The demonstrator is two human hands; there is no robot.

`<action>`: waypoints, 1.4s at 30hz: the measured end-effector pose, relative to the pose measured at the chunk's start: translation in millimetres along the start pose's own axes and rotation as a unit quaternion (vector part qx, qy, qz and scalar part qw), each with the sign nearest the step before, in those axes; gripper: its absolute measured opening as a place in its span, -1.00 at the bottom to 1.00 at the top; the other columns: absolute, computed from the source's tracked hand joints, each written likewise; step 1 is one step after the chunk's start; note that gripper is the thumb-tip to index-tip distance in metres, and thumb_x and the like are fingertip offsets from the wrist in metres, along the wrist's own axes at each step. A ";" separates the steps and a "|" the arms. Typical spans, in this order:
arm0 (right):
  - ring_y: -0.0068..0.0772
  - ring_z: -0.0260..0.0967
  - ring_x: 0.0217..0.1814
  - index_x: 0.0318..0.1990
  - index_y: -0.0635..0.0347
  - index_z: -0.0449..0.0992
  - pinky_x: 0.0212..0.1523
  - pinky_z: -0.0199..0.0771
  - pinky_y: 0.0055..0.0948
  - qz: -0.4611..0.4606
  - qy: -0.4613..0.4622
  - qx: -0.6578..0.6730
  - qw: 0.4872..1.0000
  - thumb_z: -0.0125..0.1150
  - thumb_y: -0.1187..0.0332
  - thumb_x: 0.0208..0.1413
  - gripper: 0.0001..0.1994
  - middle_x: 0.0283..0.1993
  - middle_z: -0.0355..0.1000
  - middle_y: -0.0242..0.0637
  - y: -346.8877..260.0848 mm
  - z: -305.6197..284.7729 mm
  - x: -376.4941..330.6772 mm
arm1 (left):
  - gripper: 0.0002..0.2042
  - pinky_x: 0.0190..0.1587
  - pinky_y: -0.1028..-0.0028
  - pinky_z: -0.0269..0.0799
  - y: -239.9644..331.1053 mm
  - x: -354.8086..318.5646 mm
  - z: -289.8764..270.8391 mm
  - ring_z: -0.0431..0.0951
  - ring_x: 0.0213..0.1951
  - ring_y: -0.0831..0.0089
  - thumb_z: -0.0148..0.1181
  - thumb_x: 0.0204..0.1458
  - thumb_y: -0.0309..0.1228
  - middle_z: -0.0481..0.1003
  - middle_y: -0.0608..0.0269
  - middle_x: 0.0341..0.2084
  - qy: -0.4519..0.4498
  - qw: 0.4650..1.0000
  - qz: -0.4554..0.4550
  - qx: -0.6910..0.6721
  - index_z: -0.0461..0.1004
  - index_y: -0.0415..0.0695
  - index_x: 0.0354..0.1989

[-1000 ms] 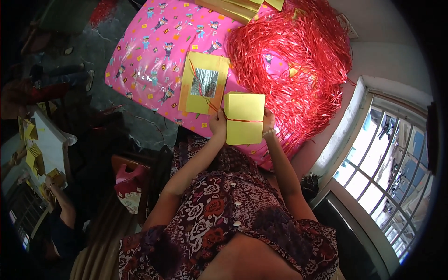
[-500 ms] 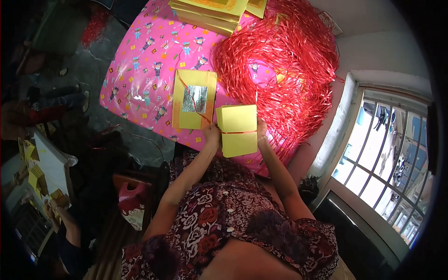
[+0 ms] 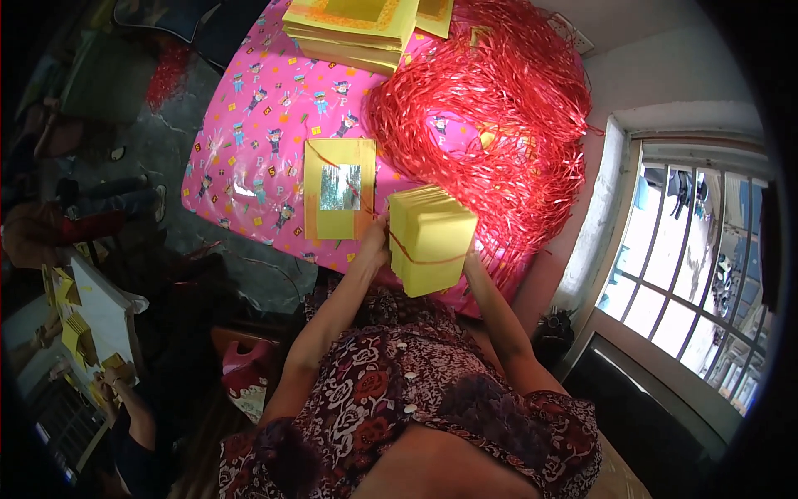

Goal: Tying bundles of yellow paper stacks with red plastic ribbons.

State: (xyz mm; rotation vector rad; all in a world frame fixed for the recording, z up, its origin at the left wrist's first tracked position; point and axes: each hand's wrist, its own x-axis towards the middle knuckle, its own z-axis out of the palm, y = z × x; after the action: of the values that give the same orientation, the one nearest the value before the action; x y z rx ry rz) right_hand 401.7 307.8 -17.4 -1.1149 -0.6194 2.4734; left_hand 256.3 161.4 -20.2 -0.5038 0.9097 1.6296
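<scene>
Both my hands hold a thick stack of yellow paper sheets (image 3: 431, 239) over the near edge of a table covered in pink patterned wrap (image 3: 266, 133). A thin red string crosses the stack. My left hand (image 3: 376, 242) grips its left side and my right hand (image 3: 472, 260), mostly hidden behind the stack, holds its right side. Just left of the stack a yellow sheet with a shiny silver square (image 3: 338, 199) lies flat on the table, with a red string across it.
A big heap of red plastic strings (image 3: 490, 125) covers the table's right part. A pile of yellow paper (image 3: 353, 29) sits at the far edge. A barred window (image 3: 682, 258) is at right. Another person works with yellow papers at lower left (image 3: 91, 366).
The yellow stack has tilted up off the table and now shows its thick edge, held higher between both hands.
</scene>
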 end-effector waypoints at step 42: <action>-0.73 0.32 -0.32 -0.23 0.21 0.45 -0.30 0.36 -0.67 -0.238 -0.052 -0.142 0.960 0.04 0.49 0.14 -0.91 -0.32 0.43 -0.48 -27.3 31.6 -37.7 | -0.73 -0.20 0.46 0.38 24.4 -42.5 100.5 0.53 -0.26 0.37 -0.17 0.17 -0.40 0.51 0.07 -0.32 -0.213 0.655 0.343 0.638 0.39 -0.24 -0.08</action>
State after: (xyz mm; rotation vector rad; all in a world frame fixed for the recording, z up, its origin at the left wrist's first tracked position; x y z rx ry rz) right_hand 404.9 304.8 38.7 -0.8078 -1.1536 2.0744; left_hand 258.5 212.1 79.4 1.2994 1.6796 1.1583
